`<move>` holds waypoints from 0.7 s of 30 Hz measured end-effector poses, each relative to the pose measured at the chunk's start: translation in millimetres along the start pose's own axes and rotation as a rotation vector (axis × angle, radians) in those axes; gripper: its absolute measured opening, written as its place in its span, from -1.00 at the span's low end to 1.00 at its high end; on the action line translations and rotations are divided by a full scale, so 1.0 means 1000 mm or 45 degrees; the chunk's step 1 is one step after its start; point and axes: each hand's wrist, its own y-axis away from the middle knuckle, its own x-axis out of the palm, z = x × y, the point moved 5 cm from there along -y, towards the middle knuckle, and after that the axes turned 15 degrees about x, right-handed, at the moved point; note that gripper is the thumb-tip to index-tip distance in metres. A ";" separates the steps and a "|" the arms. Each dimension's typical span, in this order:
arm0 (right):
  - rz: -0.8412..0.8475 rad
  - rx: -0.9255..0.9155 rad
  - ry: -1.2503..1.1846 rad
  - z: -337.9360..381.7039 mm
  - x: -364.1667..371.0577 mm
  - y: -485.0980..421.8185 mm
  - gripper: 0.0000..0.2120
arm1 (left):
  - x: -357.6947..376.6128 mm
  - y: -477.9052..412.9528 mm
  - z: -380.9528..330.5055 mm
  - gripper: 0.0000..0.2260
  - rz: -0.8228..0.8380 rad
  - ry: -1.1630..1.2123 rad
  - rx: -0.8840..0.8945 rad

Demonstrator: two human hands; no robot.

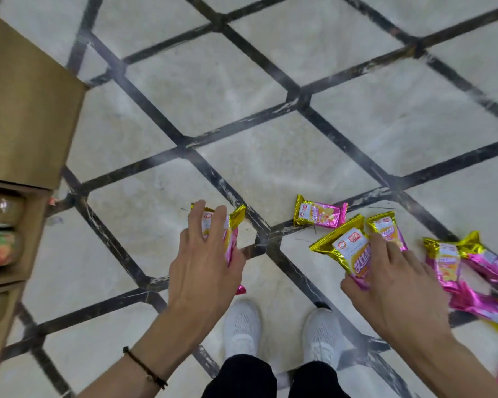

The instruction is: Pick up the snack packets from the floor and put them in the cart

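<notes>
Left hand (pixel 203 268) grip grasping pink packet (pixel 234 231), right hand (pixel 397 285) grip grasping gold-edged packet (pixel 347 249)

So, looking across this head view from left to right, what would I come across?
cardboard box → left hand holding a pink packet → lone packet on the floor → right hand gripping a yellow packet → heap of packets

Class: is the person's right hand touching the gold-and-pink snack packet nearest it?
Touching. The head view shows the right hand pinching the snack packet between thumb and fingers.
</notes>
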 end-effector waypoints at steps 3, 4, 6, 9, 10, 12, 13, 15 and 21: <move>-0.043 0.055 -0.057 0.005 -0.070 0.011 -0.36 | -0.074 0.001 -0.027 -0.47 -0.065 0.003 -0.014; -0.065 0.069 -0.084 0.007 -0.096 0.014 -0.37 | -0.100 0.000 -0.037 -0.46 -0.087 -0.001 -0.012; -0.135 0.084 -0.145 0.014 -0.145 0.018 -0.41 | -0.150 -0.004 -0.052 -0.44 -0.158 -0.021 0.026; -0.233 0.102 -0.234 0.025 -0.213 0.025 -0.47 | -0.217 -0.010 -0.073 -0.46 -0.252 -0.014 0.074; -0.275 0.105 -0.269 0.027 -0.236 0.028 -0.47 | -0.236 -0.011 -0.080 -0.48 -0.271 -0.006 0.087; -0.345 0.111 -0.333 0.028 -0.281 0.036 -0.47 | -0.274 -0.009 -0.096 -0.51 -0.311 0.031 0.110; -0.372 0.124 -0.359 0.028 -0.303 0.041 -0.48 | -0.293 -0.007 -0.106 -0.52 -0.331 0.053 0.129; -0.412 0.162 -0.414 0.024 -0.347 0.054 -0.49 | -0.333 -0.001 -0.130 -0.52 -0.348 0.082 0.178; -0.442 0.224 -0.467 0.006 -0.466 0.106 -0.52 | -0.443 0.033 -0.194 -0.49 -0.401 0.092 0.261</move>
